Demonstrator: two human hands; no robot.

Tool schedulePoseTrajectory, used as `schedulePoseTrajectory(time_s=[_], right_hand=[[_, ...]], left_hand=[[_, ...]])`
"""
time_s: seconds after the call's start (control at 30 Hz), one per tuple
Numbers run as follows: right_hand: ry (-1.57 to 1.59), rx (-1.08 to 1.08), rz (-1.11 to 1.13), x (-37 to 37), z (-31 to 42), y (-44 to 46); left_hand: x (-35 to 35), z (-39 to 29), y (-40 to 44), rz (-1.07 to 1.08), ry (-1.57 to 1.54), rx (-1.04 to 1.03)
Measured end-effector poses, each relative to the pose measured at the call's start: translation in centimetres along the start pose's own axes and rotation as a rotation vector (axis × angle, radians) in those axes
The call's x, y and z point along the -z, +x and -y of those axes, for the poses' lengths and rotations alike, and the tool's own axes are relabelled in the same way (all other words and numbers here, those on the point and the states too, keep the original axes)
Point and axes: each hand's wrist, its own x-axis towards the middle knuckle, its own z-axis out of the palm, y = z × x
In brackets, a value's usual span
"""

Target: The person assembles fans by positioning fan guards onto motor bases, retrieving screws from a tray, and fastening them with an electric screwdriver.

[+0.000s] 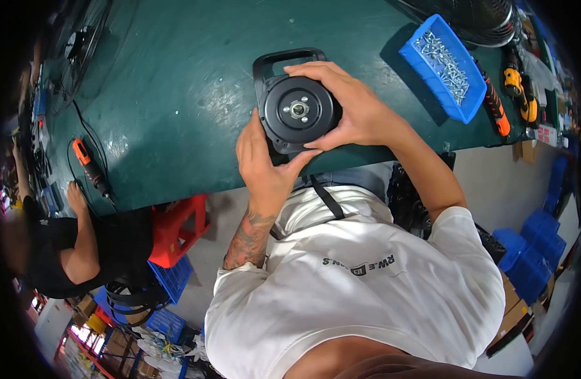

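A black round housing (281, 123) with a loop handle (287, 55) rests at the front part of the green table. Its disc faces up and has a metal hub (299, 110) in the middle with several small screw heads around it. My left hand (263, 165) grips the housing's near left side, thumb along the near edge. Around the right side curls my right hand (361, 112), with fingers at the far edge and thumb at the near edge. The underside of the housing is hidden.
A blue bin (443, 69) of screws stands at the right, beside an orange-and-black screwdriver (496, 108) and a yellow drill (527, 101). On the left lies another orange electric screwdriver (91, 165) with a cord, near a co-worker's hand (76, 197). A red stool (180, 230) stands below the table edge.
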Motion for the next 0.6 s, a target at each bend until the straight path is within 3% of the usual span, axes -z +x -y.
schedulePoseTrajectory(time_s=[0.27, 0.33, 0.37, 0.43, 0.47, 0.5, 0.53, 0.6], right_hand=[[0.063, 0.043, -0.002, -0.1, -0.6, -0.6], [0.014, 0.13, -0.025, 0.2, -0.3, -0.3], [-0.172, 0.151, -0.015, 1.4, 0.4, -0.9], [-0.279, 0.157, -0.184, 6.7, 1.1, -1.3], [-0.222, 0.013, -0.404, 9.9, 1.4, -1.7], [-0.356, -0.124, -0.704, 13.6, 0.5, -1.7], [-0.171, -0.159, -1.03, 17.7, -3.9, -2.1], [-0.394, -0.301, -1.417, 24.1, -8.2, -3.6]], left_hand=[[0.0, -1.2, -0.1, -0.021, -0.006, 0.053], [0.0, -1.2, -0.1, -0.017, -0.04, 0.071], [0.0, -1.2, 0.0, -0.014, -0.035, 0.082], [-0.3, -1.2, 0.0, -0.009, 0.012, 0.092], [-0.3, -1.1, 0.0, -0.016, 0.052, 0.09], [-0.3, -1.0, 0.1, -0.033, 0.073, 0.09], [-0.5, -1.1, 0.3, -0.036, 0.081, 0.104], [-0.3, -1.5, 0.5, -0.025, 0.148, 0.098]])
